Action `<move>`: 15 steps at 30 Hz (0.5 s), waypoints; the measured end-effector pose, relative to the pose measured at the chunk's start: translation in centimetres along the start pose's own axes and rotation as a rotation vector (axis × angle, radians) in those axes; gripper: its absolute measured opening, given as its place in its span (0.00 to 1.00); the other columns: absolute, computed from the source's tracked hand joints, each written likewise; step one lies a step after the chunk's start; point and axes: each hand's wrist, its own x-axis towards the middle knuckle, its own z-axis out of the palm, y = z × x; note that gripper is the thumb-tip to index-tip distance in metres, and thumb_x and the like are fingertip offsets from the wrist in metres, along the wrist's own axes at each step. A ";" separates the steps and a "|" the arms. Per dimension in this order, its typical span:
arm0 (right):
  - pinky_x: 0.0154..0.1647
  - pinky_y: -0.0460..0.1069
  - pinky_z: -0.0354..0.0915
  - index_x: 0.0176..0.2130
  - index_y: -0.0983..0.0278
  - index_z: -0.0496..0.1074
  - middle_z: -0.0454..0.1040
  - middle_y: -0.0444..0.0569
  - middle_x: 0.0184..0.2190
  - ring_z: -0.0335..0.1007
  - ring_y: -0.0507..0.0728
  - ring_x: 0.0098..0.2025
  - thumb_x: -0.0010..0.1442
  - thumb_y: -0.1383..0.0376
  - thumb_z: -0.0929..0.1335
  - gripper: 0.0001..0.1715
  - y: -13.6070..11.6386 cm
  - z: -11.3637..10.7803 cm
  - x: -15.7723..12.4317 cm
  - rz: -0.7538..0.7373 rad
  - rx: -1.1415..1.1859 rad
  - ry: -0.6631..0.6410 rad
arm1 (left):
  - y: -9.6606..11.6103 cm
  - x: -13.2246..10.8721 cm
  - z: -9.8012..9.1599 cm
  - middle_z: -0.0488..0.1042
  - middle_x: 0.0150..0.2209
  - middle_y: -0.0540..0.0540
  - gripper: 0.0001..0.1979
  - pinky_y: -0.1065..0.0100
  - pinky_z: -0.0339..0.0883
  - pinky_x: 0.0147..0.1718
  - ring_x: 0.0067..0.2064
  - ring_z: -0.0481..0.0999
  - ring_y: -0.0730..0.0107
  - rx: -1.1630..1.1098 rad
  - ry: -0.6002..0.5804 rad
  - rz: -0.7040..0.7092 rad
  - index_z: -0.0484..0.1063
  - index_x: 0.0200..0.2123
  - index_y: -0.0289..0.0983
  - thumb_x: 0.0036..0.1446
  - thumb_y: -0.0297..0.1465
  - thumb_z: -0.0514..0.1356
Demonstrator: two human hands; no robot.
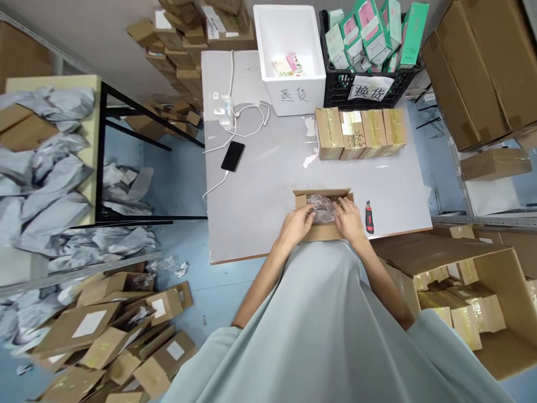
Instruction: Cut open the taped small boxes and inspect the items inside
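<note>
A small open cardboard box [324, 232] sits at the near edge of the grey table [268, 184]. Inside it lies an item in clear bubble wrap [322, 205]. My left hand [298, 221] rests on the box's left side with its fingers on the wrap. At the box's right side, my right hand [349, 219] also has its fingers on the wrap. Both hands reach into the box from the near side. A red and black utility knife [370, 217] lies on the table just right of my right hand.
Four taped cardboard boxes [361, 133] stand in a row farther back. Behind them are a white foam bin [290, 56] and a black crate [369, 84] of green packages. A black phone [233, 155] lies charging at the left. A large carton [470, 296] of boxes stands at my right.
</note>
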 end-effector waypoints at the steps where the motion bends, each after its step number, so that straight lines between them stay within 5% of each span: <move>1: 0.86 0.73 0.52 0.70 0.62 0.79 0.71 0.62 0.78 0.59 0.72 0.83 0.76 0.63 0.66 0.29 0.5 -0.4 -0.4 -0.007 0.011 0.076 | -0.4 -0.3 -0.4 0.88 0.48 0.41 0.19 0.56 0.79 0.54 0.41 0.86 0.54 -0.029 0.075 -0.002 0.83 0.64 0.44 0.73 0.36 0.63; 4: 0.85 0.74 0.55 0.70 0.63 0.79 0.72 0.65 0.76 0.62 0.73 0.81 0.77 0.49 0.67 0.32 3.1 -1.5 -1.2 0.072 0.096 0.306 | -2.6 -0.6 -0.8 0.86 0.54 0.38 0.21 0.58 0.79 0.53 0.41 0.83 0.58 -0.095 0.275 -0.078 0.83 0.61 0.40 0.71 0.41 0.66; 6: 0.83 0.74 0.58 0.69 0.65 0.79 0.76 0.68 0.73 0.67 0.74 0.78 0.75 0.41 0.68 0.40 5.5 -1.5 -1.4 0.208 0.240 0.371 | -4.4 -0.4 -0.5 0.84 0.61 0.34 0.23 0.54 0.78 0.60 0.49 0.85 0.54 -0.193 0.302 -0.236 0.82 0.61 0.38 0.70 0.43 0.66; 11: 0.75 0.68 0.72 0.69 0.60 0.80 0.81 0.65 0.69 0.78 0.71 0.72 0.68 0.30 0.66 0.50 10.4 0.7 -1.4 0.717 0.738 0.127 | -7.5 -0.3 1.3 0.76 0.73 0.27 0.28 0.47 0.70 0.73 0.73 0.78 0.43 -0.437 0.202 -0.555 0.78 0.67 0.34 0.73 0.44 0.62; 15: 0.77 0.67 0.70 0.73 0.54 0.77 0.77 0.59 0.74 0.73 0.69 0.77 0.65 0.28 0.68 0.52 11.5 2.4 -1.9 0.700 0.876 -0.013 | -7.3 -1.7 2.9 0.72 0.78 0.34 0.32 0.48 0.73 0.73 0.78 0.72 0.44 -0.609 0.169 -0.579 0.76 0.72 0.41 0.74 0.51 0.62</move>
